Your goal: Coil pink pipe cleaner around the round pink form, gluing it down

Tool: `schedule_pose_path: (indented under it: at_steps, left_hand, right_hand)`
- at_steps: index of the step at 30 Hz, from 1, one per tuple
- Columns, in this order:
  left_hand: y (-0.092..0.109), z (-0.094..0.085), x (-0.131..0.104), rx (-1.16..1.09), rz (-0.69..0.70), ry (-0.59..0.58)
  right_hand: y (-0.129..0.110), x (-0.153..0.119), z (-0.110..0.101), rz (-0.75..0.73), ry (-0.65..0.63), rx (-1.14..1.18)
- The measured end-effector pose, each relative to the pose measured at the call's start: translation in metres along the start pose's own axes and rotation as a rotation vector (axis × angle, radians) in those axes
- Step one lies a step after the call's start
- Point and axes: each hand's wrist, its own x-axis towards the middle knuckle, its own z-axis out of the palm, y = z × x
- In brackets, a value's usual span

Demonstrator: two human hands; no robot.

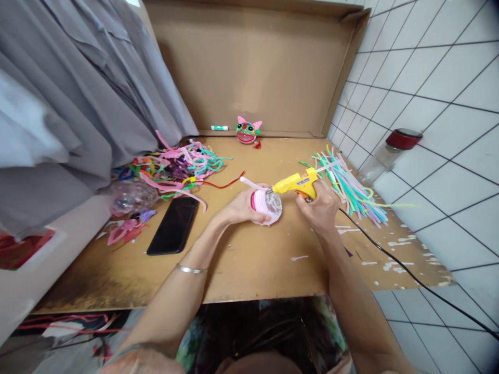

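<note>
Your left hand (246,206) clasps the pink-wrapped ball (268,206), mid-frame; your right hand (322,204) is wrapped round the yellow glue gun (295,183), its nozzle at the ball. A black phone (172,226) lies centre-left.

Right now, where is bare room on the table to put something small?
The table is mostly bare between the pink-wrapped piece and the near edge, and behind the glue gun, between toy and stick bundle. The left is crowded with phone and colourful heap.
</note>
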Motion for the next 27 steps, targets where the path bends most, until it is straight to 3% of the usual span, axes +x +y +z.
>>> schedule_pose_path:
  at_steps: [13,21,27]
  left_hand:
    - [0.0046,-0.0001,-0.0003,0.047,-0.033,0.005]
    - [0.0013,-0.001,0.0004,0.046,0.005,-0.014]
    - [0.0026,-0.0021,0.0006,0.057,-0.008,-0.018]
  right_hand:
    - [0.0006,0.0,-0.0001,0.005,-0.019,-0.022]
    - [0.0049,-0.0008,0.005,-0.064,0.09,0.004]
    - [0.0073,-0.0002,0.0061,-0.072,0.101,0.038]
